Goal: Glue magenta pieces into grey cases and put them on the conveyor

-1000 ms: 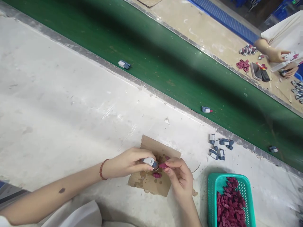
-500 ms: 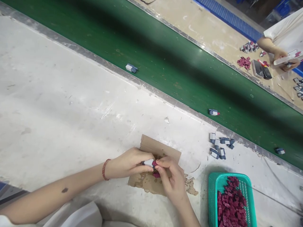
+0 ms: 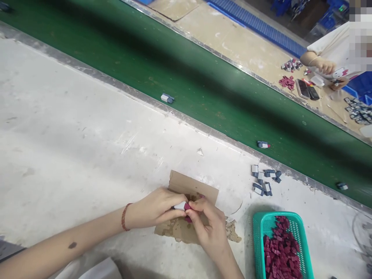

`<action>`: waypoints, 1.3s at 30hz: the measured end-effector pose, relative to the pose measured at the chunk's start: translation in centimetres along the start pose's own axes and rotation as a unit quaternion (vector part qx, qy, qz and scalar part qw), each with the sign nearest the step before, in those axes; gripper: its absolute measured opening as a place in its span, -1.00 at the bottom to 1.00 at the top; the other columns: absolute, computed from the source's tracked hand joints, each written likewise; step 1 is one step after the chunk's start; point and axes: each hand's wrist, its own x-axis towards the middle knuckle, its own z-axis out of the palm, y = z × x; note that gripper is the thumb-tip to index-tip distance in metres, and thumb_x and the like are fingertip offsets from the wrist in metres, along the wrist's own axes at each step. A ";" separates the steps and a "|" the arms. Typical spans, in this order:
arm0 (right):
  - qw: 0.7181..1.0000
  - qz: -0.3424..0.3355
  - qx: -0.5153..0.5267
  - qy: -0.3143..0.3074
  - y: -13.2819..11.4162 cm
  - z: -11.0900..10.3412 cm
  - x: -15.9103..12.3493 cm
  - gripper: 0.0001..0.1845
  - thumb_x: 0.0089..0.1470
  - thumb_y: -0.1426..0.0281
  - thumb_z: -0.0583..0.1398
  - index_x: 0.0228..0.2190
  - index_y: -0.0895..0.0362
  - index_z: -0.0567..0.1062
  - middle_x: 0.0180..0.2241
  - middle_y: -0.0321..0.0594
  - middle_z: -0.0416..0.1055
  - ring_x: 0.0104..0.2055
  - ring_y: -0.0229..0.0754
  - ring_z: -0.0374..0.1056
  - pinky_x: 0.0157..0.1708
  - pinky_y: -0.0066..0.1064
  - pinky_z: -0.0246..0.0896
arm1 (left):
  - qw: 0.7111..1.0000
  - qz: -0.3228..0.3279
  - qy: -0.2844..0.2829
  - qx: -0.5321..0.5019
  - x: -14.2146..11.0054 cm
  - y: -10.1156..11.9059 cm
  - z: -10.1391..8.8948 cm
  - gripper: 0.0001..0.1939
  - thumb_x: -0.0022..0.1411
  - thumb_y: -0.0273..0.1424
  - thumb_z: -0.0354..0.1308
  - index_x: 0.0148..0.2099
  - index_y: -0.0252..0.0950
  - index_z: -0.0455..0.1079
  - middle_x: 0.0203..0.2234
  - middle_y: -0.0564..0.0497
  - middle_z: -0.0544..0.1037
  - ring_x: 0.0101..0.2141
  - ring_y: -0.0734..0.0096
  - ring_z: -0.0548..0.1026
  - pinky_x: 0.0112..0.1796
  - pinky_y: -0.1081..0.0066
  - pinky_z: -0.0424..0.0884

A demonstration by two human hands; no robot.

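Observation:
My left hand (image 3: 158, 207) pinches a small white and blue-grey plastic part (image 3: 180, 205) between thumb and fingers. My right hand (image 3: 209, 221) grips a small maroon plastic piece (image 3: 187, 207), pressed against the right end of that part. Both hands are above a stained piece of brown cardboard (image 3: 193, 184) on the white table. Another maroon piece lies on the cardboard, mostly hidden under my fingers. To the right stands a green plastic basket (image 3: 256, 240) holding many maroon pieces (image 3: 281, 252). Several white and blue-grey parts (image 3: 258, 189) lie loose above the basket.
A green conveyor belt (image 3: 209, 104) runs diagonally beyond the table's metal edge (image 3: 139, 95), carrying spaced-out parts (image 3: 167, 98). Across it, a co-worker's hands (image 3: 325, 66) hold something above a beige table (image 3: 244, 58), near a maroon pile (image 3: 287, 82) and a dark box (image 3: 302, 89).
My right hand has brought the maroon piece leftward, from apart to touching the part in my left hand. Parts on the belt have shifted rightward, and the camera view has moved slightly.

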 end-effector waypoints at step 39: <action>0.896 0.307 -0.136 0.292 2.1 -13.8 -10.0 -0.58 -0.06 0.01 0.27 -0.59 0.11 0.43 -0.65 -0.27 0.41 -0.58 -0.16 0.33 -0.53 -0.36 0.27 | 0.945 -0.158 0.074 0.278 12.6 -6.9 -13.2 -0.48 0.39 -0.22 -0.20 0.12 -0.54 0.29 -0.03 -0.23 0.37 0.02 0.01 0.26 0.12 0.07 0.13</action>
